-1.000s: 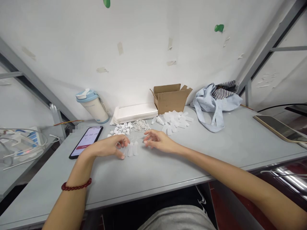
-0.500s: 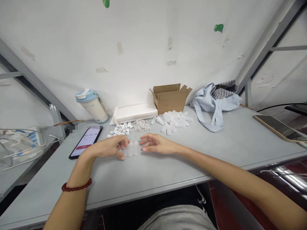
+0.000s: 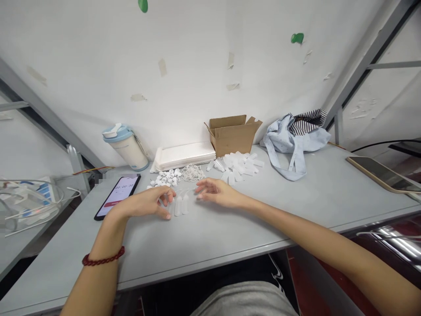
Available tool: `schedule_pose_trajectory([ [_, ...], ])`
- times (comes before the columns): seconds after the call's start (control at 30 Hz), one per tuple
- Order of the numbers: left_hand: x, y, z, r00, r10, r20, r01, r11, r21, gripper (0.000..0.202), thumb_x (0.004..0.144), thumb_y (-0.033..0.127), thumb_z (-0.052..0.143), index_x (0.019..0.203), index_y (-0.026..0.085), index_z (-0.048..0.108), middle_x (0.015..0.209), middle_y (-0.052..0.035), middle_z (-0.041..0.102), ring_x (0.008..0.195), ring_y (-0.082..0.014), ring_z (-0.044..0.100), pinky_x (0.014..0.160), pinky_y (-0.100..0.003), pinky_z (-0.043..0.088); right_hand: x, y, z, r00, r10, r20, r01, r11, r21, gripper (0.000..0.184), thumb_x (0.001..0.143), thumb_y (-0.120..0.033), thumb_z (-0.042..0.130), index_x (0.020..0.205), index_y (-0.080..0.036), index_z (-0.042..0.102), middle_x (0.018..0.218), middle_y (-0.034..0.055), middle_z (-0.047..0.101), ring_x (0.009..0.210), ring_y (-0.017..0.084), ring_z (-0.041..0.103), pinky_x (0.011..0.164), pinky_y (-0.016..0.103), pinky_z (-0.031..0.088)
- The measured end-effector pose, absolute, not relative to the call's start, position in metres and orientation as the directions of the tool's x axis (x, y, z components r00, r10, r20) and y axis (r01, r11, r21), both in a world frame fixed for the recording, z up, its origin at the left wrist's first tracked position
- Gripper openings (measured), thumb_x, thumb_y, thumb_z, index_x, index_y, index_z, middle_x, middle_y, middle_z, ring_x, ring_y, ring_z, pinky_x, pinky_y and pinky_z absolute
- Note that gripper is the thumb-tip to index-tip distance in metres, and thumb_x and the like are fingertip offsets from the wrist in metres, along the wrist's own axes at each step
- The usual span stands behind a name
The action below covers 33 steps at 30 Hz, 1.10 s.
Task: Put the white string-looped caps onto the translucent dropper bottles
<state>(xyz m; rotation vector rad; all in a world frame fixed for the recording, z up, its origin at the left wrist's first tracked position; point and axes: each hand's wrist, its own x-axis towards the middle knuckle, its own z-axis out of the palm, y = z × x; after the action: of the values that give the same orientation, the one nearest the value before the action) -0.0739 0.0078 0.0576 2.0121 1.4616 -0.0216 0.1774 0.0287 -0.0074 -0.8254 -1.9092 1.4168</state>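
Several small translucent plastic tubes (image 3: 185, 205) lie side by side in a row on the table between my hands. My left hand (image 3: 154, 202) rests at the row's left end, thumb and fingers spread apart around its edge and partly covering it. My right hand (image 3: 217, 193) is just right of the row, fingers loosely parted, with nothing visible in it. Thin pale tips stick up at the far ends of the tubes. Behind my hands lie a pile of white caps (image 3: 168, 177), a tangle of thin white loops (image 3: 192, 173) and a heap of loose translucent pieces (image 3: 241, 166).
An open cardboard box (image 3: 233, 138) and a white flat pack (image 3: 186, 156) stand by the wall. A tumbler (image 3: 126, 147) and a phone showing a timer (image 3: 119, 195) are at left. A blue cloth bag (image 3: 284, 140) and another phone (image 3: 383, 173) are at right.
My right hand has drawn slightly right and away from the tubes, uncovering more of the row's right end. My left hand has stayed nearly in place.
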Motion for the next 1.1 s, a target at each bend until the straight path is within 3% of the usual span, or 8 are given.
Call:
schedule_pose_trajectory([
  [0.07, -0.074, 0.008, 0.058, 0.38, 0.855, -0.353, 0.851, -0.173, 0.496, 0.032, 0.06, 0.041, 0.069, 0.081, 0.022, 0.055, 0.105, -0.0041, 0.064, 0.094, -0.0239, 0.058, 0.079, -0.031, 0.046, 0.181, 0.034, -0.007, -0.559, 0.794, 0.24, 0.254, 0.439, -0.861, 0.029, 0.084, -0.022, 0.058, 0.112, -0.015, 0.054, 0.112, 0.0131, 0.063, 0.099, 0.021, 0.062, 0.086, 0.041, 0.05],
  [0.17, -0.072, 0.007, 0.06, 0.362, 0.864, -0.351, 0.848, -0.148, 0.509, 0.033, 0.066, 0.048, 0.063, 0.086, 0.022, 0.059, 0.089, -0.0033, 0.066, 0.085, -0.0231, 0.06, 0.071, -0.03, 0.047, 0.189, 0.043, -0.008, -0.581, 0.695, 0.423, 0.469, 0.711, -0.524, 0.034, 0.085, -0.019, 0.055, 0.119, -0.012, 0.053, 0.124, 0.018, 0.055, 0.117, 0.027, 0.051, 0.096, 0.046, 0.044],
  [0.27, -0.068, 0.006, 0.064, 0.322, 0.896, -0.306, 0.848, -0.128, 0.514, 0.035, 0.07, 0.052, 0.058, 0.087, 0.021, 0.061, 0.078, -0.0019, 0.064, 0.075, -0.0209, 0.06, 0.064, -0.028, 0.045, 0.193, 0.05, -0.011, -0.658, 0.641, 0.396, 0.594, 0.765, -0.25, 0.037, 0.086, -0.015, 0.052, 0.122, -0.009, 0.051, 0.132, 0.0215, 0.049, 0.126, 0.031, 0.042, 0.101, 0.05, 0.037],
  [0.43, -0.067, 0.008, 0.062, 0.277, 0.944, -0.178, 0.837, -0.145, 0.528, 0.033, 0.072, 0.051, 0.054, 0.077, 0.02, 0.061, 0.074, -0.0017, 0.064, 0.071, -0.0195, 0.059, 0.059, -0.027, 0.043, 0.191, 0.051, -0.016, -0.711, 0.637, 0.297, 0.665, 0.747, -0.01, 0.035, 0.091, -0.014, 0.042, 0.125, -0.014, 0.051, 0.137, 0.0192, 0.045, 0.132, 0.033, 0.033, 0.103, 0.061, 0.025],
  [0.63, -0.069, 0.019, 0.046, 0.185, 0.98, -0.07, 0.874, -0.131, 0.468, 0.027, 0.072, 0.045, 0.05, 0.071, 0.019, 0.059, 0.07, -0.0022, 0.065, 0.07, -0.0208, 0.059, 0.06, -0.028, 0.041, 0.187, 0.05, -0.019, -0.701, 0.659, 0.271, 0.698, 0.712, 0.075, 0.037, 0.093, -0.018, 0.037, 0.127, -0.01, 0.049, 0.124, 0.022, 0.053, 0.126, 0.035, 0.038, 0.099, 0.061, 0.027],
  [0.9, -0.056, 0.018, 0.049, 0.01, 0.998, 0.065, 0.878, -0.04, 0.477, 0.023, 0.074, 0.037, 0.047, 0.067, 0.019, 0.058, 0.065, -0.0018, 0.067, 0.062, -0.0189, 0.058, 0.06, -0.027, 0.038, 0.186, 0.053, -0.022, -0.705, 0.662, 0.254, 0.687, 0.727, 0.012, 0.036, 0.093, -0.017, 0.036, 0.126, -0.009, 0.048, 0.127, 0.0208, 0.051, 0.126, 0.035, 0.036, 0.099, 0.065, 0.024],
  [1.1, -0.04, 0.018, 0.039, -0.034, 0.987, 0.159, 0.858, -0.053, 0.51, 0.021, 0.073, 0.035, 0.047, 0.067, 0.019, 0.059, 0.061, -0.0007, 0.065, 0.061, -0.0191, 0.058, 0.06, -0.028, 0.038, 0.184, 0.052, -0.021, -0.704, 0.664, 0.25, 0.684, 0.73, -0.014, 0.034, 0.093, -0.014, 0.035, 0.124, -0.01, 0.048, 0.126, 0.0191, 0.053, 0.123, 0.032, 0.039, 0.099, 0.06, 0.026],
])
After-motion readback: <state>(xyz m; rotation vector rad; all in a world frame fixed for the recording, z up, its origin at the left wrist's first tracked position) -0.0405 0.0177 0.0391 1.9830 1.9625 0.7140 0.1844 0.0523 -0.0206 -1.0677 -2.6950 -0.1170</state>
